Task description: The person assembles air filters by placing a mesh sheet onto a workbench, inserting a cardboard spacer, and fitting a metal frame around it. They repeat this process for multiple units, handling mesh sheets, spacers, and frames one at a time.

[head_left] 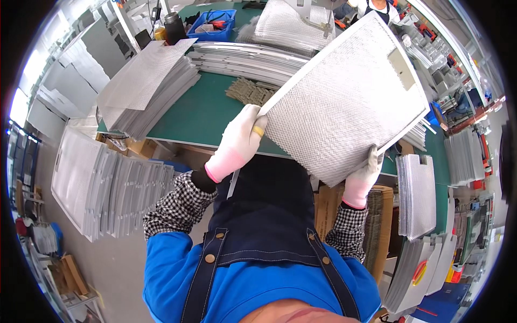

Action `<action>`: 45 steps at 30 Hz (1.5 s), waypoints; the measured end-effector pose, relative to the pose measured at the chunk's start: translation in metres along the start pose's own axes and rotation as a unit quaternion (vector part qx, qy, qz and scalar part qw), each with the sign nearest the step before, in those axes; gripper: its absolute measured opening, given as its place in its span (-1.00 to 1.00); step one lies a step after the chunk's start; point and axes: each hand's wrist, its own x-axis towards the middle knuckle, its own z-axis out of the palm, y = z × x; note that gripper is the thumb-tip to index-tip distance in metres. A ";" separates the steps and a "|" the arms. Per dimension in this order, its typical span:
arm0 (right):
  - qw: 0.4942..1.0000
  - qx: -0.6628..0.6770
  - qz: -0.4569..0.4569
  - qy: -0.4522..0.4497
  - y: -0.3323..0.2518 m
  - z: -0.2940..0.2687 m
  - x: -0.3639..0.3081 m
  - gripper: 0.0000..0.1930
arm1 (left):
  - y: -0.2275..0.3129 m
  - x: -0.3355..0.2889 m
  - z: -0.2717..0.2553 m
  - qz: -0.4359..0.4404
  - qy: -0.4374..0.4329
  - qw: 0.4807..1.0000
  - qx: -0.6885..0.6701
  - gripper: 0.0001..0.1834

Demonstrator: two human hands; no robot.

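Note:
Tilted up over the green table, a silvery metal mesh panel [344,102] is held between both my hands. Pale frame strips run along its long sides and far end, and a rectangular cutout shows near its upper right. My left hand [239,141], in a white glove with a yellow band on one finger, grips the left edge. My gloved right hand [366,175] is closed on the lower right edge, fingers on top. Below my left wrist a thin pale strip [233,184] hangs down; whether the hand holds it is hidden.
Stacked mesh sheets [148,86] lie on the green table [180,116] at left, near long frame strips [247,59] and small beige pieces [250,91]. A blue bin [215,27] stands behind. Panels [118,188] stand on the floor at left; cardboard [383,231] is at right. Another person [377,8] is beyond.

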 end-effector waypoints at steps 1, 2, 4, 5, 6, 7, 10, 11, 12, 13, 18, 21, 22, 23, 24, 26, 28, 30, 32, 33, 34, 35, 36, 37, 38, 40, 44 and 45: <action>0.995 0.091 0.042 0.018 -0.014 0.002 0.002 -0.62 | 0.004 0.001 -0.003 -0.058 -0.054 0.992 -0.096 -0.63; 0.979 0.180 0.084 0.036 -0.021 0.003 0.003 -0.62 | 0.011 0.004 -0.011 -0.115 -0.109 0.969 -0.191 -0.63; 0.997 0.064 0.025 0.017 -0.019 -0.004 0.005 -0.63 | 0.016 0.006 -0.022 -0.168 -0.202 0.905 -0.335 -0.55; 0.996 -0.067 -0.060 -0.017 -0.010 -0.013 0.008 -0.63 | 0.020 0.008 -0.025 -0.166 -0.203 0.904 -0.338 -0.53; 0.969 -0.191 -0.153 -0.030 -0.006 -0.018 0.012 -0.64 | 0.024 0.010 -0.029 -0.165 -0.203 0.903 -0.341 -0.52; 0.971 -0.189 -0.140 -0.032 -0.003 -0.022 0.014 -0.65 | 0.025 0.011 -0.031 -0.163 -0.203 0.902 -0.344 -0.50; 0.990 -0.120 -0.070 -0.018 -0.012 -0.018 0.020 -0.66 | 0.002 0.016 -0.022 -0.081 -0.220 0.931 -0.281 -0.46; 0.981 -0.158 -0.113 -0.018 -0.012 -0.021 0.024 -0.65 | -0.001 0.018 -0.022 -0.074 -0.238 0.929 -0.275 -0.46; 0.968 -0.194 -0.155 -0.022 -0.012 -0.025 0.029 -0.64 | -0.008 0.015 -0.016 -0.083 -0.228 0.906 -0.347 -0.45; 0.953 -0.231 -0.195 -0.022 -0.025 -0.019 0.030 -0.63 | -0.005 0.014 -0.013 -0.117 -0.223 0.883 -0.397 -0.45; 0.935 -0.248 -0.252 0.000 -0.053 -0.036 0.064 -0.65 | 0.006 0.024 -0.005 -0.072 -0.221 0.891 -0.389 -0.42; 0.942 -0.220 -0.252 -0.024 -0.080 -0.040 0.083 -0.66 | 0.021 0.028 0.026 0.051 -0.063 0.962 -0.260 -0.65; 0.994 -0.006 -0.105 0.007 -0.100 -0.022 0.084 -0.65 | 0.021 0.024 0.033 0.033 -0.035 0.975 -0.218 -0.72; 0.991 -0.036 -0.129 -0.003 -0.108 -0.020 0.088 -0.64 | 0.022 0.020 0.039 0.014 -0.005 0.984 -0.176 -0.79; 0.985 -0.072 -0.153 -0.008 -0.116 -0.021 0.089 -0.63 | 0.025 0.016 0.053 0.017 0.070 0.983 -0.167 -0.87; 0.988 -0.052 -0.145 -0.018 -0.130 -0.009 0.090 -0.63 | 0.015 0.007 0.077 0.039 0.148 0.973 -0.175 -0.85; 0.988 -0.072 -0.124 -0.062 -0.138 -0.008 0.095 -0.62 | 0.026 -0.009 0.093 -0.034 0.130 0.943 -0.304 -0.76; 0.984 -0.074 -0.089 -0.134 -0.146 -0.004 0.103 -0.62 | 0.030 -0.038 0.109 -0.036 0.043 0.921 -0.384 -0.60; 0.952 -0.089 0.048 -0.288 -0.136 0.000 0.112 -0.58 | 0.020 -0.067 0.110 -0.001 -0.168 0.920 -0.353 -0.48; 0.921 -0.091 0.118 -0.361 -0.130 0.000 0.116 -0.57 | -0.002 -0.086 0.108 0.017 -0.323 0.899 -0.294 -0.41; 0.879 -0.189 0.082 -0.430 -0.121 0.007 0.112 -0.53 | -0.019 -0.111 0.118 -0.014 -0.394 0.886 -0.245 -0.39; 0.824 -0.282 0.049 -0.489 -0.105 0.017 0.104 -0.49 | -0.014 -0.111 0.098 0.032 -0.456 0.855 -0.244 -0.40; 0.771 -0.273 0.101 -0.566 -0.085 0.027 0.101 -0.46 | -0.022 -0.119 0.080 0.107 -0.472 0.851 -0.203 -0.41; 0.710 -0.263 0.152 -0.635 -0.062 0.031 0.098 -0.44 | -0.035 -0.116 0.054 0.096 -0.633 0.767 -0.044 -0.35; 0.713 -0.243 0.158 -0.639 -0.034 0.032 0.091 -0.44 | -0.025 -0.105 0.017 0.024 -0.661 0.747 -0.064 -0.34; 0.694 -0.230 0.159 -0.663 -0.019 0.047 0.084 -0.45 | 0.006 -0.053 -0.048 0.012 -0.656 0.754 0.036 -0.58; 0.625 -0.194 0.114 -0.748 -0.024 0.100 0.077 -0.46 | 0.009 0.015 -0.072 0.265 -0.133 0.930 0.217 -0.73; 0.604 -0.191 0.108 -0.766 -0.032 0.110 0.077 -0.50 | 0.019 0.040 -0.073 0.333 -0.086 0.899 0.272 -0.69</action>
